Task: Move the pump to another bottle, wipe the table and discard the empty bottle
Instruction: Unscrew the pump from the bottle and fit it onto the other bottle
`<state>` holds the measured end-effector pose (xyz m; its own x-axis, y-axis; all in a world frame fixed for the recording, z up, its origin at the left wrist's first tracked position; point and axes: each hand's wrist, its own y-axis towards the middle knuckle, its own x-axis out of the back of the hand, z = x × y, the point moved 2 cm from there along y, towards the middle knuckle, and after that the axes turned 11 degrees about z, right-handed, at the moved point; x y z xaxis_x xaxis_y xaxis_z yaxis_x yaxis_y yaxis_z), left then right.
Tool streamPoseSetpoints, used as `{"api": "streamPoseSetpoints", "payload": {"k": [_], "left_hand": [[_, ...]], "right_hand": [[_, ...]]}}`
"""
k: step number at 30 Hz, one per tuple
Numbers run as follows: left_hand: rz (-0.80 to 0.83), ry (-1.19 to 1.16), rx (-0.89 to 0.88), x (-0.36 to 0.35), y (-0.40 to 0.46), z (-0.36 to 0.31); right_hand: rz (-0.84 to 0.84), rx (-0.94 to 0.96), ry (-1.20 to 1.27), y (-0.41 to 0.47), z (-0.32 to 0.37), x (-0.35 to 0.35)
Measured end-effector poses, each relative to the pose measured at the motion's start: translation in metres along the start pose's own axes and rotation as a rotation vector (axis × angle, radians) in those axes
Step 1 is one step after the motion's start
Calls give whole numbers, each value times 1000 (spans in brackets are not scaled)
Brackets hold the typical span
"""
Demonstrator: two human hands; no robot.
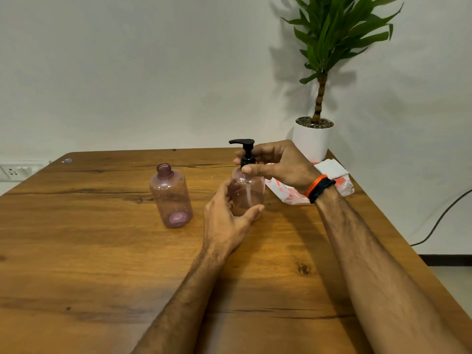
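Two clear pink plastic bottles stand upright on the wooden table (102,251). The left bottle (171,198) has an open neck and no cap. The right bottle (251,190) carries a black pump (245,152) with its spout pointing left. My left hand (227,221) wraps around the lower body of the right bottle. My right hand (275,164) reaches in from the right, thumb and fingers pinched on the pump's black collar. An orange and a black band sit on my right wrist.
A white and red plastic packet with white cloth or tissue (329,180) lies behind my right wrist. A potted plant in a white pot (313,139) stands at the table's far right corner. A wall socket (15,171) is at far left; a black cable (439,218) hangs right.
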<state>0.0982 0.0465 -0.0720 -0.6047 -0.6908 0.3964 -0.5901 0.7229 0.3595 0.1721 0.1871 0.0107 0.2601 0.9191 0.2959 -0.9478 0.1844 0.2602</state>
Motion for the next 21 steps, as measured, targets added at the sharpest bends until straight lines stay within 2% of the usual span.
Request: {"api": "streamPoseSetpoints", "payload": {"k": [7,21], "left_hand": [[-29,-21,-7,0,-1,0],[-83,72,0,-4,-4,-4]], "right_hand": [[-99,-10,-52,-2,0,-5],[-603,-56,-31,-9,-3,-40]]}}
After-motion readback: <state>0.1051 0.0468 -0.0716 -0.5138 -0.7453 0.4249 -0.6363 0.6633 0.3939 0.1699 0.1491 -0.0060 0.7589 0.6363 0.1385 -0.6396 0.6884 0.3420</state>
